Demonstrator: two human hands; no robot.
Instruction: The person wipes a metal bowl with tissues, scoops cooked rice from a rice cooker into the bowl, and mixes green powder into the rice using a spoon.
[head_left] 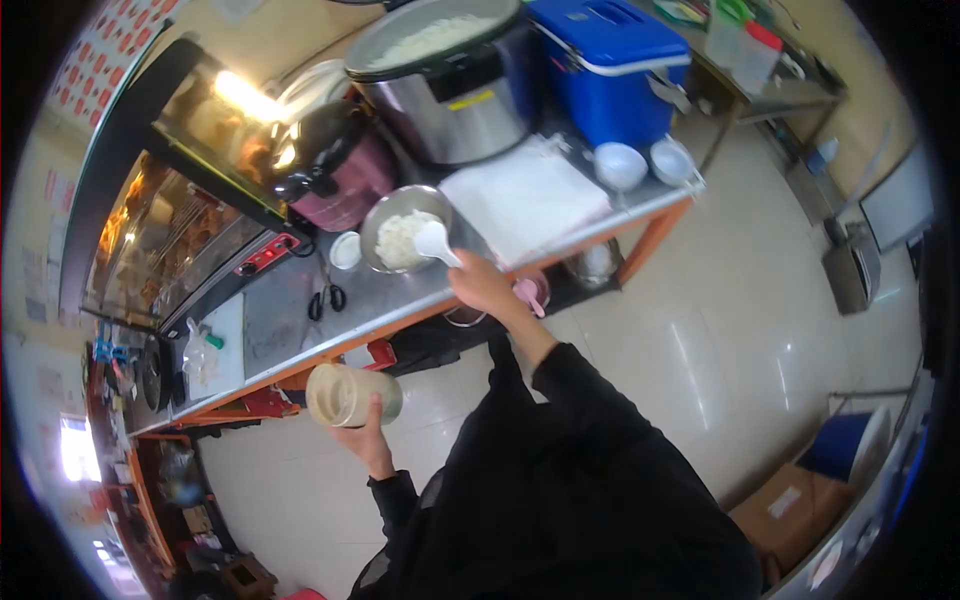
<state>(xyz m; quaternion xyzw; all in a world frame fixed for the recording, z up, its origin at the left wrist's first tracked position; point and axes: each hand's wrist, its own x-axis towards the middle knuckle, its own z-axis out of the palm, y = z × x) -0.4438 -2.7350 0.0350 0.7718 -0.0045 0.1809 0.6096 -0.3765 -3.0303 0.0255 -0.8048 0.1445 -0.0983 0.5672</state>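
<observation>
My right hand grips a white rice paddle by its handle. The paddle's head lies against the white rice inside a metal bowl on the counter. In front of the counter, my left hand is wrapped round a wide-mouthed, see-through jar, tilted with its opening towards the left. Pale residue coats the jar's inside; how much it holds, I cannot tell. Beside the bowl sits a small white tub or lid, and black-handled scissors lie nearby.
Behind the bowl stand a large rice cooker full of rice, a pink cooker and a blue cool box. A white cloth and two bowls are to the right. A lit food warmer stands left.
</observation>
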